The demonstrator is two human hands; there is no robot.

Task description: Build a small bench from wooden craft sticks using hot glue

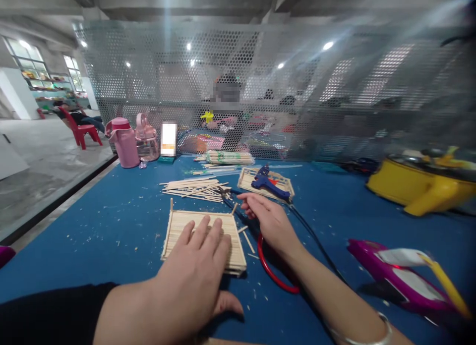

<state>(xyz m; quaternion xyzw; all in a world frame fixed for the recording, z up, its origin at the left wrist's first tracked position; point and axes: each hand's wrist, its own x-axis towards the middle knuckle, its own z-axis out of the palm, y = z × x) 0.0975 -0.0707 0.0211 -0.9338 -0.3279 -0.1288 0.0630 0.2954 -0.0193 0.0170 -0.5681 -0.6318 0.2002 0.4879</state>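
My left hand (199,265) lies flat, fingers spread, on a rectangular panel of pale wooden sticks (178,228). Short upright sticks stand at the panel's two far corners. My right hand (269,221) is just right of the panel, its fingers curled together near the right corner stick (234,209); what they hold, if anything, is hidden. Dark-jawed pliers (224,193) lie beyond those fingertips, and a curved red handle (270,271) shows below the hand. A blue glue gun (269,183) rests on a smaller stick frame (245,179).
Loose sticks (197,188) and a bagged bundle of sticks (230,157) lie at the back of the blue table (92,236). A pink jug (126,144) stands back left. At right are a yellow container (394,181) and a purple-and-white object (401,275). A perforated metal screen (148,77) stands behind.
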